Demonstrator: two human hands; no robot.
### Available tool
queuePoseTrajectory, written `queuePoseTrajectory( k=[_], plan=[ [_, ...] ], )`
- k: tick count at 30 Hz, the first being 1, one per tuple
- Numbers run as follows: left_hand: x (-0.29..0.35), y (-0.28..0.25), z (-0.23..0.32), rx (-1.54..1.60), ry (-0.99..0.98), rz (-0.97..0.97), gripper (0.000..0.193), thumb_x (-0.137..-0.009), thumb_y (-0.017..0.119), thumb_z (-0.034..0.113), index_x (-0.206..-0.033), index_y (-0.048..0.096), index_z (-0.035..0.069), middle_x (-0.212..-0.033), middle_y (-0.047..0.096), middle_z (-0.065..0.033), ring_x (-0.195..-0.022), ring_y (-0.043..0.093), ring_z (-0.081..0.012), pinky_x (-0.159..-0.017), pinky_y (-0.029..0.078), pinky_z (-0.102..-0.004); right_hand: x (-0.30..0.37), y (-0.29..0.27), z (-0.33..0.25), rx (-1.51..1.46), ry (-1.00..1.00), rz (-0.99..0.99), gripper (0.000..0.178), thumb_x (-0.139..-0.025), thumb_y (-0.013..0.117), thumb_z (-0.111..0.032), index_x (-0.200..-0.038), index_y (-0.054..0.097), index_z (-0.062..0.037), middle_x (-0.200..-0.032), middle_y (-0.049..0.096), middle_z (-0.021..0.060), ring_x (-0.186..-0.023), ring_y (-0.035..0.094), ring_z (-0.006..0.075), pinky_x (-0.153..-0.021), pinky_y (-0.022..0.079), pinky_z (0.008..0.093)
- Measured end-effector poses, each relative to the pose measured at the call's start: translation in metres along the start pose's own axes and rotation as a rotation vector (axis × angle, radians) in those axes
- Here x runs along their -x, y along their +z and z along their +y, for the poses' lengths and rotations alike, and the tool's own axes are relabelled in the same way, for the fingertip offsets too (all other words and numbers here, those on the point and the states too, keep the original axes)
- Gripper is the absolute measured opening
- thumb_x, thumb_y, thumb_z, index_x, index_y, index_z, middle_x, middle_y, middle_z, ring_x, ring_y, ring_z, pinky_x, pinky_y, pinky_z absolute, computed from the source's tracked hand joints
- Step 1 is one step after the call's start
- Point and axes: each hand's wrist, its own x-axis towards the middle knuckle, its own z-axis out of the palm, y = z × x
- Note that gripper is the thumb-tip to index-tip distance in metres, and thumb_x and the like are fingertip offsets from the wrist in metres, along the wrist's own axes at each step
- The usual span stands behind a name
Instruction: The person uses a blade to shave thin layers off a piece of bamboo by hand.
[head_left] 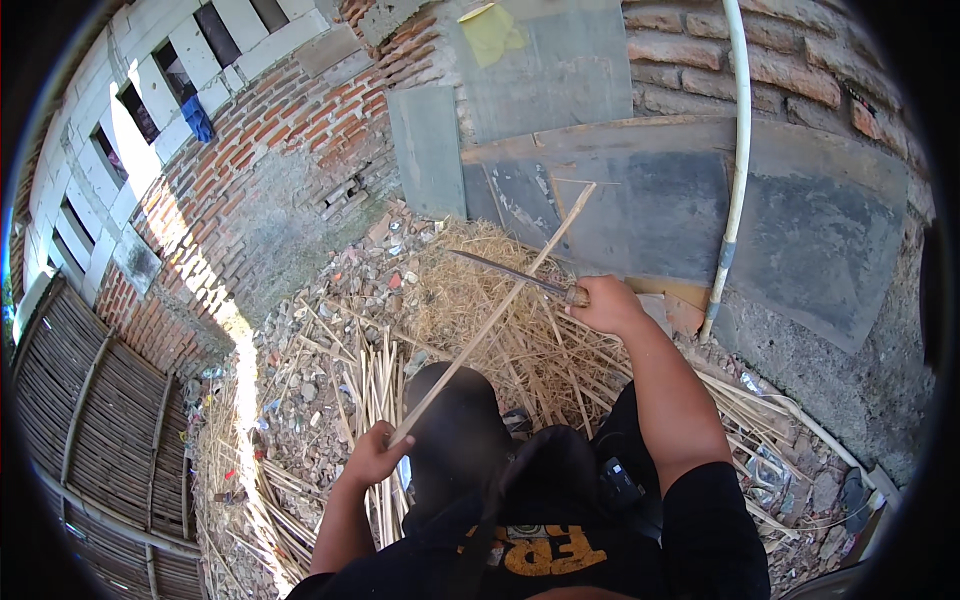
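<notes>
Right, from the head camera, the left hand (372, 455) is wrapped round the near end of a long bamboo strip (480, 335) — a pale, slender length slanting up and away to the right, over the dark-covered left knee (455, 410). Its far end stands out in front of the grey panels (640, 200), free of either hand. And the right hand (603, 303) has a firm grip on the handle of a knife (545, 284), the blade pointing left and crossing the strip beyond its middle; whether the metal actually touches the bamboo, I cannot tell.

Below them, a heap of curly shavings (450, 290) spreads over the rubble ground (305, 385), toward its far edge where the panels begin. Just left of the knee lies a bundle of cut strips (375, 380), with more loose strips (735, 395) out toward the ground's right edge. A woven bamboo panel (100, 430) borders the left edge, a brick wall (290, 160) rises behind, and a white pipe (741, 100) runs down the right — while a streak of sunlight cuts across wall and ground at left.
</notes>
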Motion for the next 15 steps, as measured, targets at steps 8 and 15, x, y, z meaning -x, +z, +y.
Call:
queuePoseTrajectory(
  k=[8, 15],
  plan=[
    [-0.022, 0.014, -0.016, 0.068, 0.061, -0.010, 0.049, -0.088, 0.073, 0.047, -0.094, 0.061, 0.000, -0.080, 0.067, -0.0170, -0.076, 0.066, -0.0275, -0.070, 0.051, -0.0398, -0.010, 0.014, 0.015, 0.032, -0.014, -0.001, 0.043, -0.079, 0.075, -0.035, -0.111, 0.071, -0.0067, -0.102, 0.071, 0.0210, -0.099, 0.067, 0.0383, -0.087, 0.054, 0.0473],
    [-0.026, 0.010, -0.024, -0.029, 0.104, 0.042, 0.049, -0.088, 0.072, 0.050, -0.092, 0.064, 0.002, -0.075, 0.067, -0.0205, -0.076, 0.068, -0.0392, -0.069, 0.052, -0.0444, -0.012, 0.015, 0.000, 0.040, 0.011, -0.052, 0.044, -0.079, 0.074, -0.039, -0.108, 0.069, -0.0055, -0.099, 0.070, 0.0219, -0.096, 0.067, 0.0391, -0.085, 0.054, 0.0478]
  ],
)
